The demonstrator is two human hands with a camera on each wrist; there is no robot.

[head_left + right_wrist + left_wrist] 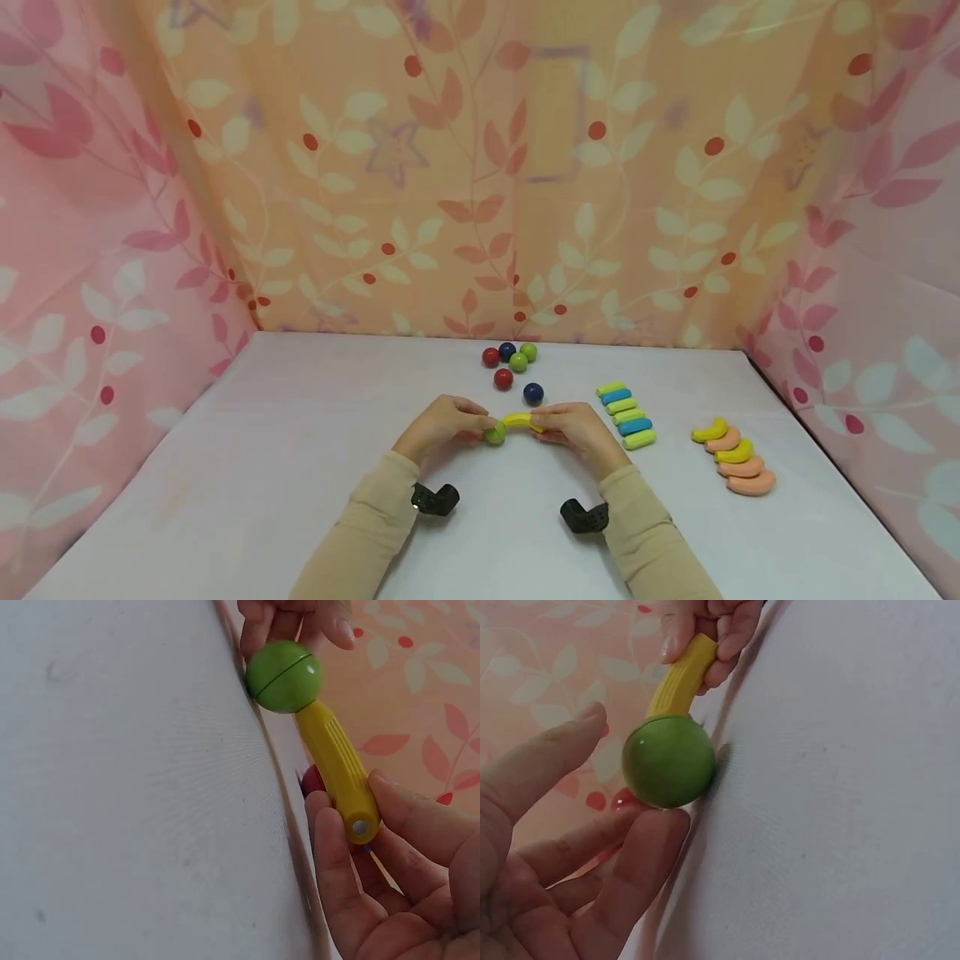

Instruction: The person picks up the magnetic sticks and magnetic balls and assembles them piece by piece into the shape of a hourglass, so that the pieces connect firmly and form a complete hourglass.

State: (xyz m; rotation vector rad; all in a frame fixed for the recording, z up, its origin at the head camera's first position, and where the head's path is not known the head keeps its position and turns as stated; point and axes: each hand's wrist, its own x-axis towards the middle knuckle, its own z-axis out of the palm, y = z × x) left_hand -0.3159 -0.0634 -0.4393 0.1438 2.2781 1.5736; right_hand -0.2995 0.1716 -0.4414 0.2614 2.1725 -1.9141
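Work in hand: one green ball (669,761) and one yellow curved piece (334,754), found touching end to surface, the ball on the left, the piece on the right, over the near middle part of the tabletop (262,467). My right hand (573,425) grasps the yellow curved piece at its right end, thumb on one side and fingers on the other. A round silvery spot shows in that end. My left hand (448,423) is released: its fingers lie loosely about the left side of the green ball, thumb clear of it, one fingertip touching or just beside its surface, I cannot tell which

Surroundings: just beyond my hands lie a red ball (503,379) and, to its right, a dark blue ball (533,393). Farther off sits a cluster of four balls (518,362), one red, one dark blue and two green. To the right runs a row of six short rods (628,415), four green and two blue. Farther right, five curved pieces (733,452) lie in a row, two yellow and three orange
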